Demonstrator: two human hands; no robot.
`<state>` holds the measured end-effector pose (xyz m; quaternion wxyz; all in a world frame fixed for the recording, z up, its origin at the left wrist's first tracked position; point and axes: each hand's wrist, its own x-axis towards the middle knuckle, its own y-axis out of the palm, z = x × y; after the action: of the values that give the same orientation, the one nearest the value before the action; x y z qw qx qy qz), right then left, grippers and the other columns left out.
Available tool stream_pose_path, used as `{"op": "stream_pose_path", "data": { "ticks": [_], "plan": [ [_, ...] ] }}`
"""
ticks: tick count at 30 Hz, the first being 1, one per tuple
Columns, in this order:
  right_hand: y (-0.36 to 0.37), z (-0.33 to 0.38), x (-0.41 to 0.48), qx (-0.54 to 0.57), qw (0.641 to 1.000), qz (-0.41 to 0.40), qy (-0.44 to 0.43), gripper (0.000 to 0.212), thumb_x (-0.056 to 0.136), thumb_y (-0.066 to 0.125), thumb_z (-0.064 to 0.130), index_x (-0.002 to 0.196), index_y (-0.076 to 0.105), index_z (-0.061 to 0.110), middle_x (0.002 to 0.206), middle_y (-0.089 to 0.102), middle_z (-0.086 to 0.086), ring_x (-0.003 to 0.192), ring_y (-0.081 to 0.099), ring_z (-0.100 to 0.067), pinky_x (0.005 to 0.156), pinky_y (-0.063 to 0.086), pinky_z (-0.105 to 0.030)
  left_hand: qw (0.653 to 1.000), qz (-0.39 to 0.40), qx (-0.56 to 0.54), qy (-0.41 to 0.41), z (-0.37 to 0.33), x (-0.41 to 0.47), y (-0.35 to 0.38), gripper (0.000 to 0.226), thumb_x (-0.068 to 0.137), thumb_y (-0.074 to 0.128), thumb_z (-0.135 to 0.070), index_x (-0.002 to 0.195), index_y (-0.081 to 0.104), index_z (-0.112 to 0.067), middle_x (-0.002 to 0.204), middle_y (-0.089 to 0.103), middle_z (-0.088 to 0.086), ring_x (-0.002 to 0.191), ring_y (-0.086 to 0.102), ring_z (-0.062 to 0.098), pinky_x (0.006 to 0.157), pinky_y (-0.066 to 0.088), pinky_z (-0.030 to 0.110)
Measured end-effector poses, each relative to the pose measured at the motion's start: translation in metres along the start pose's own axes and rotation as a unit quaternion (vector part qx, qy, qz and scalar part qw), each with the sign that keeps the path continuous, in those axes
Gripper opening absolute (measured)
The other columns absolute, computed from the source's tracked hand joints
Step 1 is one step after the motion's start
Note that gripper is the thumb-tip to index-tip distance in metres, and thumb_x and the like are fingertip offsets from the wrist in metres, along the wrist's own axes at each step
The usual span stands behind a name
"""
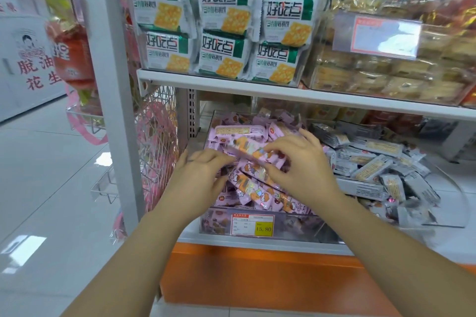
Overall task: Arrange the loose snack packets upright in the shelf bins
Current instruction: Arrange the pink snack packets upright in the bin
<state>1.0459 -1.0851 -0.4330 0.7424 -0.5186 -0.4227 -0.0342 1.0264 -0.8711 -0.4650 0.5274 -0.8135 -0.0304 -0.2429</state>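
While the left hand [201, 175] pinches one end of a long pink plastic snack packet [253, 150], the right hand [301, 165] grips the other end, above the clear plastic shelf bin [296, 225].

Lower level, clear bin [296, 224]: heap of pink snack packets [257, 190] lying at mixed angles. A price label [252, 224] is on the front wall.
Left hand [203, 175] and right hand [301, 165]: each pinches one end of a single pink packet [253, 150], held above the heap.
Just right: grey packets [371, 165], jumbled.
Upper shelf [257, 89]: green-and-white cracker packs [224, 15], stacked in rows.
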Motion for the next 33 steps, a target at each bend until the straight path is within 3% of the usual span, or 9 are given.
{"op": "stream_pose_path", "data": {
  "ticks": [2,7,10,12,14,20,25,29,33],
  "plan": [
    [-0.006,-0.005,-0.009,0.065,0.994,-0.075,0.038,0.020,0.075,0.074,0.015,0.095,0.069,0.015,0.091,0.062,0.007,0.084,0.052,-0.005,0.092,0.042,-0.029,1.000,0.012,0.013,0.007,-0.002,0.000,0.003,0.040,0.094,0.057,-0.026,0.133,0.053,-0.033,0.132,0.053,-0.010,0.128,0.043,0.017,0.117,0.005,0.052],
    [-0.021,-0.024,-0.008,0.094,0.964,-0.117,0.221,0.020,0.084,0.068,0.012,0.103,0.066,0.014,0.091,0.049,0.008,0.075,0.048,0.002,0.069,0.033,-0.001,0.998,0.042,0.040,0.012,-0.008,0.003,0.010,0.034,0.096,0.052,-0.032,0.130,0.054,-0.038,0.132,0.050,-0.014,0.130,0.040,0.011,0.117,0.000,0.054],
    [-0.019,-0.037,0.003,0.094,0.954,-0.063,0.279,0.025,0.088,0.065,0.021,0.112,0.063,0.014,0.100,0.054,0.000,0.086,0.052,-0.007,0.077,0.037,-0.009,0.998,0.027,0.047,0.031,-0.010,0.003,0.012,0.030,0.093,0.059,-0.029,0.121,0.063,-0.037,0.124,0.056,-0.012,0.122,0.050,0.015,0.114,0.004,0.058],
    [-0.016,-0.043,0.007,0.084,0.953,-0.015,0.290,0.033,0.089,0.063,0.029,0.120,0.061,0.016,0.115,0.057,-0.007,0.105,0.053,-0.024,0.092,0.044,-0.035,0.997,0.010,0.061,0.056,-0.008,0.003,0.017,0.028,0.080,0.075,-0.022,0.106,0.072,-0.033,0.107,0.066,-0.007,0.104,0.064,0.022,0.106,0.019,0.068],
    [-0.018,-0.042,0.008,0.094,0.953,0.002,0.289,0.038,0.090,0.061,0.032,0.125,0.058,0.017,0.122,0.055,-0.007,0.112,0.050,-0.027,0.096,0.044,-0.046,0.995,0.005,0.079,0.058,-0.006,0.003,0.019,0.030,0.073,0.081,-0.020,0.100,0.074,-0.031,0.100,0.069,-0.005,0.094,0.068,0.024,0.099,0.025,0.072],
    [-0.033,-0.033,-0.008,0.092,0.971,-0.020,0.219,0.037,0.090,0.062,0.023,0.126,0.057,0.018,0.119,0.053,0.003,0.110,0.048,-0.012,0.094,0.037,-0.026,0.995,0.071,0.062,0.023,-0.010,0.005,0.009,0.035,0.098,0.048,-0.032,0.132,0.052,-0.040,0.135,0.046,-0.015,0.127,0.045,0.012,0.117,0.001,0.052],
    [-0.036,-0.001,-0.016,0.122,0.987,0.012,0.106,0.024,0.087,0.065,0.017,0.112,0.066,0.017,0.102,0.060,0.011,0.094,0.055,-0.003,0.086,0.040,-0.011,0.998,0.004,-0.040,0.039,0.003,-0.003,-0.001,0.033,0.090,0.063,-0.014,0.122,0.065,-0.025,0.122,0.061,-0.004,0.112,0.057,0.020,0.106,0.035,0.054],
    [-0.018,0.018,-0.014,0.148,0.973,0.146,0.096,0.028,0.088,0.065,0.023,0.115,0.065,0.021,0.097,0.056,0.017,0.086,0.052,0.007,0.074,0.036,0.000,0.996,-0.018,-0.080,0.019,0.012,-0.016,-0.011,0.034,0.091,0.061,-0.010,0.123,0.064,-0.020,0.125,0.057,-0.002,0.116,0.054,0.021,0.100,0.041,0.035],
    [0.002,0.027,-0.014,0.098,0.961,0.238,0.101,0.037,0.091,0.060,0.030,0.127,0.055,0.022,0.122,0.057,0.003,0.107,0.053,-0.011,0.090,0.044,-0.021,0.996,-0.024,-0.085,0.013,0.018,-0.024,-0.016,0.034,0.091,0.061,-0.013,0.123,0.064,-0.023,0.128,0.056,-0.004,0.121,0.049,0.019,0.103,0.040,0.037]
  ]
}}
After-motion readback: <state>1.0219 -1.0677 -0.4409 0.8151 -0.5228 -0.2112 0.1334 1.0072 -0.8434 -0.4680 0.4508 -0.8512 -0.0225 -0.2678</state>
